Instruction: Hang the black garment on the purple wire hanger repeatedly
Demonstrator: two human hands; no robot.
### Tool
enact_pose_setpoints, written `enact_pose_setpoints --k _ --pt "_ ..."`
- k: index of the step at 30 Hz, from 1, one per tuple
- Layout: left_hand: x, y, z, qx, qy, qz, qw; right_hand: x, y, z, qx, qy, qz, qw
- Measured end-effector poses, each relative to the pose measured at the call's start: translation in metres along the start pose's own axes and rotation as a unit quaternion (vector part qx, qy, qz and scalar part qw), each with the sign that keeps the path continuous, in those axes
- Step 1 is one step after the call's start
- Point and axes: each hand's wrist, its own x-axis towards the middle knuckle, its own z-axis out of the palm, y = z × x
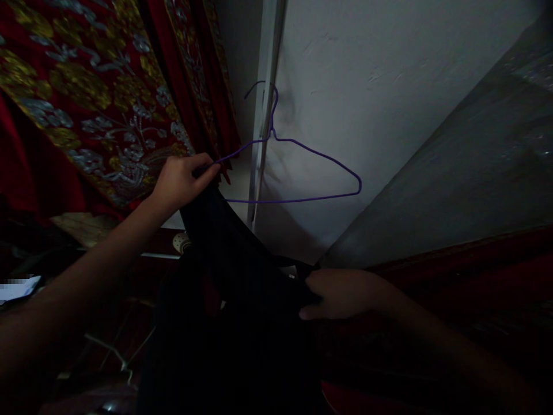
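A purple wire hanger (pixel 317 151) hangs in front of the wall, its hook up beside a pale vertical strip. Its left end goes into a black garment (pixel 233 271), and its right end is bare. My left hand (pixel 185 177) pinches the cloth and the hanger's left arm together. Lower down and to the right, my right hand (pixel 334 293) grips the other side of the garment near a small pale label (pixel 290 271). The lower part of the garment is too dark to make out.
A red curtain (pixel 108 104) with gold and silver patterns hangs at the left. The grey-white wall (pixel 367 86) fills the right. A lit screen (pixel 19 288) shows at the left edge. Below it lies a pale hanger (pixel 123 364).
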Motion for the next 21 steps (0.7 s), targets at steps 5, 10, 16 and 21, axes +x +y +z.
enact_pose_setpoints --k 5,10,16,21 --pt "0.001 -0.005 -0.005 0.011 0.009 0.005 1.000 -0.022 0.044 -0.028 0.159 0.148 -0.140 0.966" --pt "0.005 0.001 -0.010 -0.011 0.001 0.019 1.000 -0.006 0.094 -0.029 0.247 0.608 -0.096 0.748" --pt "0.012 -0.002 -0.011 -0.022 -0.033 0.039 0.998 0.017 0.121 -0.056 0.363 0.665 -0.083 0.647" --pt "0.014 -0.021 -0.007 -0.013 0.026 0.032 0.999 0.001 0.106 -0.067 0.391 0.551 -0.084 0.732"
